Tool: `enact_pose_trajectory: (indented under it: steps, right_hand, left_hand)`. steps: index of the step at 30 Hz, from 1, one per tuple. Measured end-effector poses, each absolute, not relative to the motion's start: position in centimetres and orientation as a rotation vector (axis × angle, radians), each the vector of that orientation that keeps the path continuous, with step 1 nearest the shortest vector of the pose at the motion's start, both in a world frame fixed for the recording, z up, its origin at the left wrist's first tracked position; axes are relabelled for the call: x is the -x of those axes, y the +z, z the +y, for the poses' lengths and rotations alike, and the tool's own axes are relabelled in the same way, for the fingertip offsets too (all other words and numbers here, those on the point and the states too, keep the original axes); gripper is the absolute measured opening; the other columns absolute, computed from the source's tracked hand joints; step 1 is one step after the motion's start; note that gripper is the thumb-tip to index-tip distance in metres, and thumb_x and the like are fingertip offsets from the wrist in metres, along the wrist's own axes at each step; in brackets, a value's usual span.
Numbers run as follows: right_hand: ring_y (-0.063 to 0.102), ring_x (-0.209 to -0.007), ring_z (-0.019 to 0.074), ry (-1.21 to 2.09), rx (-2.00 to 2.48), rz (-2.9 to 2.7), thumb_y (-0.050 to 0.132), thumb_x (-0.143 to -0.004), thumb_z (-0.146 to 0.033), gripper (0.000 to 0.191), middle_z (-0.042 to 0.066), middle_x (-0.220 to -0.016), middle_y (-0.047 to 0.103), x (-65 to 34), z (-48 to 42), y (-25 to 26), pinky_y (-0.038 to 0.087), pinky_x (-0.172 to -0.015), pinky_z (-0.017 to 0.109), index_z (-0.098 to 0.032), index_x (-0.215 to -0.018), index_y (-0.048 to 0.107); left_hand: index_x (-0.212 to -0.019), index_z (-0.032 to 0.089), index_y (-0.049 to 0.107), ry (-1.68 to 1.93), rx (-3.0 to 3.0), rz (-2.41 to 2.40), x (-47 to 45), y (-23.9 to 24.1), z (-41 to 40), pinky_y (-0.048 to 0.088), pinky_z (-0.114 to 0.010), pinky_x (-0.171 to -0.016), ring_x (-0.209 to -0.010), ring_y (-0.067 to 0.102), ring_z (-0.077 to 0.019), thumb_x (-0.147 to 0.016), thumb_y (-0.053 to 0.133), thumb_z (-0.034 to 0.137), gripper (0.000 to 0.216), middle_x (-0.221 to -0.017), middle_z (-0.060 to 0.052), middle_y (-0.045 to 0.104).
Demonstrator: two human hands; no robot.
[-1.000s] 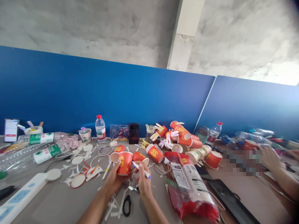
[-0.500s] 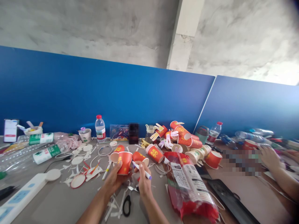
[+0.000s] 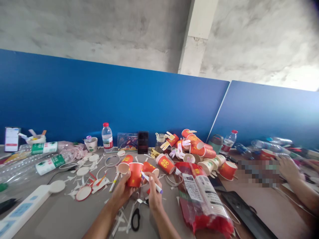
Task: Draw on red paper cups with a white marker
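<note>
My left hand point(image 3: 121, 190) is closed around a red paper cup point(image 3: 136, 174) with gold print, held upright above the table. In my right hand point(image 3: 155, 190) is a white marker pen point(image 3: 157, 186) with a purple end; its other end points at the cup's right side, and I cannot tell whether it touches. Just behind the held cup lie another red cup point(image 3: 127, 159) on the left and one more red cup point(image 3: 150, 167) on the right. Beneath my hands, scissors point(image 3: 135, 219) with black handles lie among white paper scraps point(image 3: 120, 221).
A clear and red bag of cups point(image 3: 203, 199) lies to the right. Behind it rises a heap of red cups point(image 3: 196, 146). Paper cut-offs point(image 3: 83, 192), bottles point(image 3: 51, 164) and a power strip point(image 3: 25, 205) occupy the left. Another person's hand point(image 3: 290, 169) is at far right.
The red cup in my left hand has shifted slightly right and stands a little straighter. The marker has moved slightly right and down with my right hand.
</note>
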State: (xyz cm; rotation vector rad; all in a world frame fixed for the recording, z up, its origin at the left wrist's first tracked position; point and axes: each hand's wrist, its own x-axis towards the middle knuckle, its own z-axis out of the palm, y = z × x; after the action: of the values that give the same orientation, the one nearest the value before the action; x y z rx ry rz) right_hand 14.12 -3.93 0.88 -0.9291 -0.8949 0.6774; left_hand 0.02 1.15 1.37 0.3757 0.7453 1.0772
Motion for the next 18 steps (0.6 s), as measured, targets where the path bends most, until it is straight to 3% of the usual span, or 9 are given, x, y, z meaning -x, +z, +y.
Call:
enact_pose_trajectory:
  steps: [7, 18]
  right_hand:
    - [0.069, -0.069, 0.0249, 0.716, 0.987, -0.913, 0.074, -0.091, -0.094, 0.074, 0.005, -0.069, 0.075, -14.3, -3.6, 0.5, 0.056, -0.068, 0.037, -0.022, -0.086, 0.087]
    - [0.064, -0.067, 0.0236, 0.646, 0.995, -0.858, 0.070, -0.092, -0.098, 0.077, 0.003, -0.068, 0.070, -14.1, -3.2, 0.5, 0.053, -0.065, 0.035, -0.023, -0.080, 0.083]
  left_hand:
    - [-0.136, 0.014, 0.071, 1.083, -0.411, 0.752, -0.3, 1.0, 1.0, 0.072, -0.035, -0.075, -0.078, 0.087, -0.0258, -0.116, 0.058, 0.023, 0.025, -0.093, -0.010, 0.089]
    - [-0.141, 0.011, 0.073, 1.038, -0.384, 0.672, 0.2, 0.2, 1.6, 0.072, -0.042, -0.081, -0.082, 0.089, -0.0321, -0.116, 0.060, 0.032, 0.035, -0.099, -0.016, 0.091]
